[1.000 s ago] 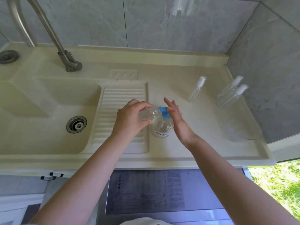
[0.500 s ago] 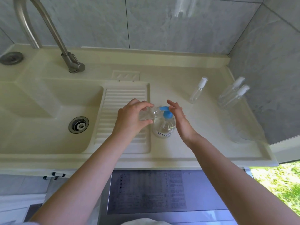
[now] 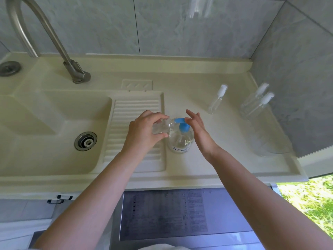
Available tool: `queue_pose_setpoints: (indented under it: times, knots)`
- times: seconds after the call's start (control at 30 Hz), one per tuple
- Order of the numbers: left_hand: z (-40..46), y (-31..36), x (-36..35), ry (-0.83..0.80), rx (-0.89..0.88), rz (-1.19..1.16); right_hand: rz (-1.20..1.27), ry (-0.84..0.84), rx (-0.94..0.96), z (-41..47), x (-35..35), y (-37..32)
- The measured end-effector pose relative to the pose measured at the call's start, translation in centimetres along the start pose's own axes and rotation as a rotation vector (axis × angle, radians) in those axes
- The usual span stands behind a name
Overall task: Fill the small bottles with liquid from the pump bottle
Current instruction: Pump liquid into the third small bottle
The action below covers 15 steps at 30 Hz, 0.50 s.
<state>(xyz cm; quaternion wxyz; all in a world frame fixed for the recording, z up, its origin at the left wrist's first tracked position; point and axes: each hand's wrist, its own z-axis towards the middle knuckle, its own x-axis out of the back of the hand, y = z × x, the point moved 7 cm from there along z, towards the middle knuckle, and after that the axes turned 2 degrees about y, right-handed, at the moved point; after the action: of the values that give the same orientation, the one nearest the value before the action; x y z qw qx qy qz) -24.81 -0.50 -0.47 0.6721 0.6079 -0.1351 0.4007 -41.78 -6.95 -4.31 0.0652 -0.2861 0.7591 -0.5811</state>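
A clear pump bottle (image 3: 180, 141) with a blue pump head (image 3: 182, 124) stands on the cream counter beside the ribbed drainboard. My left hand (image 3: 144, 130) grips a small clear bottle (image 3: 163, 126), tilted, its mouth right at the blue spout. My right hand (image 3: 198, 127) has straight fingers, with the fingertips touching the blue pump head from the right. Three more small clear bottles with white caps stand on the counter: one (image 3: 217, 99) behind the pump bottle and two (image 3: 255, 103) near the right wall.
A cream sink basin (image 3: 50, 127) with a metal drain (image 3: 85, 141) lies to the left, a grey faucet (image 3: 59, 51) behind it. The ribbed drainboard (image 3: 133, 105) lies under my left hand. A clear glass container (image 3: 270, 139) stands at the right, near the tiled wall.
Both hands stay at the pump bottle. The blue pump head shows more between my hands than a second ago; the view has shifted slightly.
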Motion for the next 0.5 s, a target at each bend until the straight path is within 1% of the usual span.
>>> queue_pose_setpoints:
  times: [0.13,0.23,0.37,0.5]
  knots:
    - [0.1,0.0,-0.2,-0.002,0.005,0.002,-0.035,-0.047,0.055,0.1,-0.4,-0.6]
    - [0.1,0.1,-0.5,-0.011,0.005,0.014,-0.002,-0.070,0.041,-0.1,-0.9,-0.2]
    - [0.1,0.2,-0.5,-0.007,0.006,0.010,-0.025,-0.046,-0.008,0.1,-0.2,0.5]
    - [0.1,0.4,-0.2,0.000,0.005,0.007,-0.042,-0.003,-0.019,0.1,0.2,0.3]
